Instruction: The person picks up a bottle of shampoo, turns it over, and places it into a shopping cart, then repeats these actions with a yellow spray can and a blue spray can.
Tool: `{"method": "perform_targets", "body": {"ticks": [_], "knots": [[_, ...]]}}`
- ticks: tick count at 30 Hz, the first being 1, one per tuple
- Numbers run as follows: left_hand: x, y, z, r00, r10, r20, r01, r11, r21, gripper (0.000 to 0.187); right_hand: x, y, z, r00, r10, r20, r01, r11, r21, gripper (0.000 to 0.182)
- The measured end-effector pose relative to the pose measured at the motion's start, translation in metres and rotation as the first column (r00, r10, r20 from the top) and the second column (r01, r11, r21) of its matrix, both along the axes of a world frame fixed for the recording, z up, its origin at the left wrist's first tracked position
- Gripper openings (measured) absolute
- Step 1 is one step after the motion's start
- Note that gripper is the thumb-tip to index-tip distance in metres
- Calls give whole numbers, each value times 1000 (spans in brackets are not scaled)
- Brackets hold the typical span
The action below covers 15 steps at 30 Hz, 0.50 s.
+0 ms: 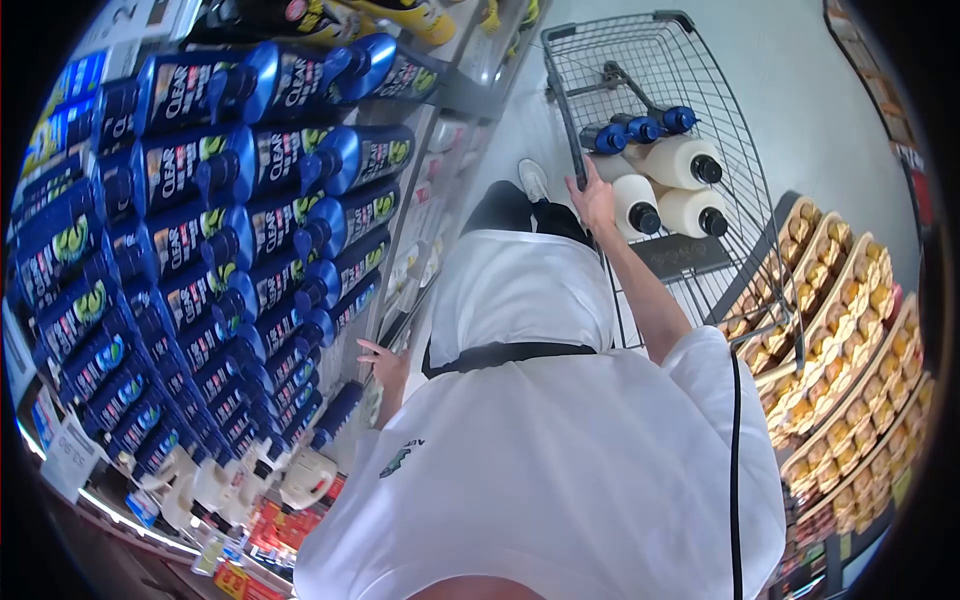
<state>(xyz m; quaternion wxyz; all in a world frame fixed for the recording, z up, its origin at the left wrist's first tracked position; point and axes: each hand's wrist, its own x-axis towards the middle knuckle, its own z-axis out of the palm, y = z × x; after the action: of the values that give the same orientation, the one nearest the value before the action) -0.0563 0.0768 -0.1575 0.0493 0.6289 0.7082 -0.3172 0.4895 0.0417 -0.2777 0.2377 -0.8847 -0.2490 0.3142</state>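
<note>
My right hand point(595, 200) is closed round the side bar of a grey wire shopping cart point(735, 115). In the cart lie several cream bottles point(682, 162) with black caps, beside blue-capped bottles point(640, 128). At the left, my left hand point(384, 366) is held low beside the shelf with its fingers apart and nothing in it. Nearest to it are rows of dark blue CLEAR bottles point(270, 235) packed on the shelves. Part of the left forearm is hidden by the white shirt.
Trays of round yellow-brown items point(835, 290) are stacked on the right, close to the cart. Price tags point(70, 450) line the left shelf edge, with white jugs point(307, 478) at the lower left. Pale floor point(800, 110) shows beyond the cart. One white shoe point(533, 180) is visible.
</note>
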Motion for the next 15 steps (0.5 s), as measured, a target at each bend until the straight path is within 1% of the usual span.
{"method": "perform_targets", "body": {"ticks": [2, 3, 6, 8, 10, 11, 13, 14, 15], "knots": [[-2, 0, -5, 999, 39, 13, -39, 999, 6, 130, 3, 1, -5, 999, -32, -18, 33, 999, 31, 69], [-1, -2, -4, 997, 58, 51, -59, 998, 20, 129, 6, 2, 1, 998, -31, -55, 28, 998, -56, 74], [6, -2, -2, 982, 122, 145, -131, 990, 53, 127, 8, 2, 3, 997, -43, -62, 41, 999, -28, 76], [15, 1, 2, 967, 182, 177, -193, 980, 51, 127, 9, 4, 15, 990, -42, -135, 35, 998, -56, 77], [19, -1, -1, 961, 187, 204, -210, 973, 95, 128, 10, 7, 35, 974, -56, -222, 42, 997, -68, 76], [20, -2, -2, 959, 182, 219, -212, 969, 125, 128, 7, 4, 29, 990, -22, -138, 19, 1000, -23, 73], [21, -4, -9, 953, 171, 249, -221, 957, 188, 128, 7, 0, 19, 991, 12, -136, -17, 999, -37, 71], [20, -4, -12, 950, 193, 247, -242, 952, 185, 128, 8, -3, 14, 990, 27, -137, -33, 999, -43, 71], [21, -1, -12, 946, 214, 244, -261, 948, 182, 129, 5, -4, 16, 992, 32, -123, -32, 999, -3, 69]]}}
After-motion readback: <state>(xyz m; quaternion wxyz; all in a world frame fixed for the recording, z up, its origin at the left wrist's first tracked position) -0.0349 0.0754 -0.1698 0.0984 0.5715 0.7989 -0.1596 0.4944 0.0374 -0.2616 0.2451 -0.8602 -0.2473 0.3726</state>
